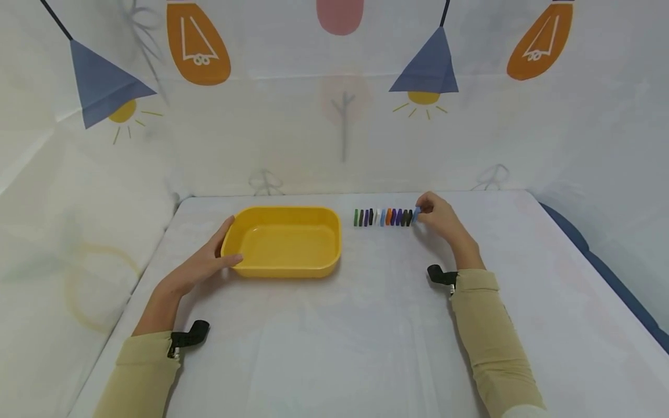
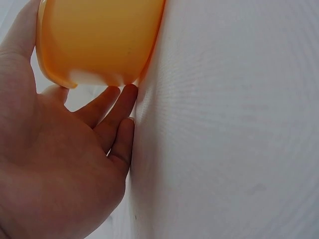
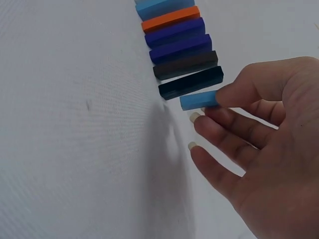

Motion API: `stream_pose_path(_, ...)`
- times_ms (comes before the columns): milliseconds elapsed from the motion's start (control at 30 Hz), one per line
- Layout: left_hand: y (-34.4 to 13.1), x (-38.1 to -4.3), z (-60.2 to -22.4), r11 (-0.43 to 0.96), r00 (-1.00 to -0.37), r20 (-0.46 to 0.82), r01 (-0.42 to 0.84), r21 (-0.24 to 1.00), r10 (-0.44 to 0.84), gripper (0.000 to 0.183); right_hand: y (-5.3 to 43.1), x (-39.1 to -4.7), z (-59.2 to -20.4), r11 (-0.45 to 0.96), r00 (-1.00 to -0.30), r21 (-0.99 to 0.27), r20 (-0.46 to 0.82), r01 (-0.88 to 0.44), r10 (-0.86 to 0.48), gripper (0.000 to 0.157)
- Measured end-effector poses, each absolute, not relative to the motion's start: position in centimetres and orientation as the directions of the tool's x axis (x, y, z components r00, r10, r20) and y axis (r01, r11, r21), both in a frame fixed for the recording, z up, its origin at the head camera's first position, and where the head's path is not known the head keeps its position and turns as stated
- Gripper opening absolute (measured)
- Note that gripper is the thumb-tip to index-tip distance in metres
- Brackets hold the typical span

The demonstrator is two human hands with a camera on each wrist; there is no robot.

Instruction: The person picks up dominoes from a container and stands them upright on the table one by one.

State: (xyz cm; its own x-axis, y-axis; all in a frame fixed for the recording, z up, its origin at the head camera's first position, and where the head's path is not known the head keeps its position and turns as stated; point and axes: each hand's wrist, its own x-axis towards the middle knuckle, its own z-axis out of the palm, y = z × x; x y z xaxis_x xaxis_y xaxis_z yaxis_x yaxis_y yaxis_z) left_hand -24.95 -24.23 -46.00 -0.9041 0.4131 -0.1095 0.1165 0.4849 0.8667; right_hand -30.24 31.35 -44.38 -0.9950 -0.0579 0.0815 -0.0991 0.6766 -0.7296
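Observation:
A shallow yellow tray [image 1: 282, 271] with rounded corners lies on the table. My left hand [image 1: 201, 264] holds its left end, thumb over the rim and fingers along the outer wall; in the left wrist view the fingertips touch the tray wall [image 2: 99, 45]. To the right of the tray, short coloured sticks [image 1: 388, 217] stand side by side in a row. My right hand [image 1: 444, 220] pinches a light-blue stick [image 3: 199, 100] between thumb and fingers at the row's right end. A near-black stick [image 3: 192, 83] lies closest to it, with a small gap between.
A white cloth covers the table [image 1: 334, 337]. Behind it hangs a white curtain [image 1: 292, 133] printed with lamps and bulbs. Something dark blue [image 1: 617, 273] runs along the table's right edge. Both wrists wear black camera mounts [image 1: 190, 334].

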Motion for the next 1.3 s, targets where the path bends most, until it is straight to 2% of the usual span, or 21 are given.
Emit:
stream_pose_path(600, -23.95, -25.12, -46.03, 0.475, -0.904, -0.096, 0.126, 0.871, 0.417, 0.096, 31.53, -30.35, -45.23, 0.731, -0.993, -0.672, 0.059, -0.113, -0.099, 0.036)
stream_pose_path(1300, -23.76, -25.20, -46.01, 0.462, -0.900, -0.086, 0.136, 0.876, 0.427, 0.095, 31.43, -30.12, -45.07, 0.738, -0.995, -0.670, 0.023, -0.084, -0.093, 0.039)
